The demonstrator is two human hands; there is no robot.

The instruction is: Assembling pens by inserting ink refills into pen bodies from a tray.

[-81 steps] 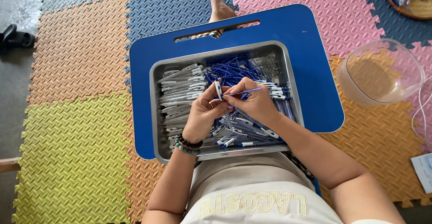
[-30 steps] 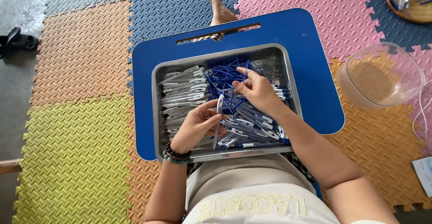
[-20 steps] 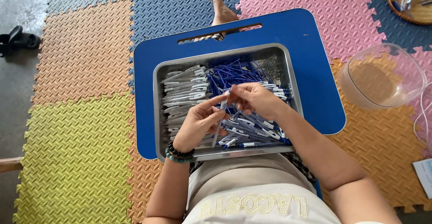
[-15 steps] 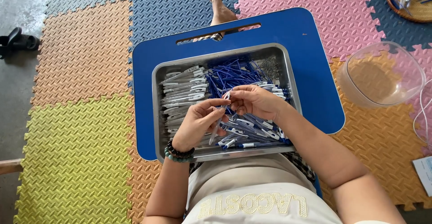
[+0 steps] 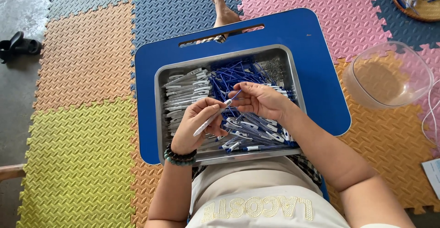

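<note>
The left hand grips a white pen barrel slantwise, fingers closed round it, above the middle of a metal tray. The right hand pinches a thin blue refill between thumb and fingertips, its end meeting the barrel's tip. The tray sits on a blue lap surface and holds white barrels stacked on the left, loose blue refills at the top and finished pens at the lower right. A clear plastic bowl rests on the foam floor mat to the right.
</note>
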